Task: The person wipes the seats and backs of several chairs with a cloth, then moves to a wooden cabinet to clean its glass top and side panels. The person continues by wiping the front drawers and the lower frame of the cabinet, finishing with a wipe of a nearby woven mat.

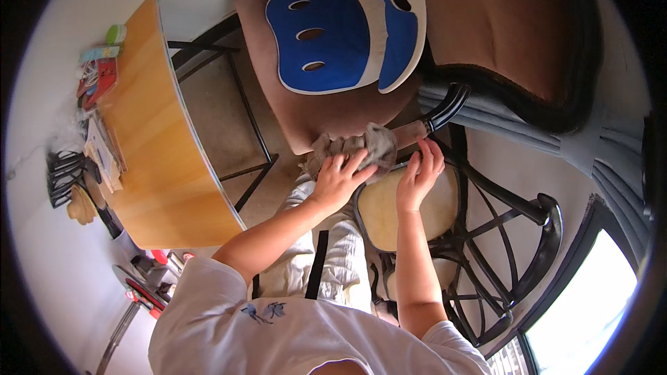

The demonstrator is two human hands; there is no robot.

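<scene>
Head-worn fisheye, left of side-by-side pair, looks steeply down past wearer's shirt front (pixel 278 337) toward brown chair seat (pixel 306 114). Seat near; wide field takes in desk (pixel 167 153) left of seat, bright window (pixel 583 309) to its lower right.

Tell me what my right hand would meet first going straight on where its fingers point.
Your right hand would probably meet the curved black chair arm just beyond its fingertips, though depth is unclear from this single view.
</scene>
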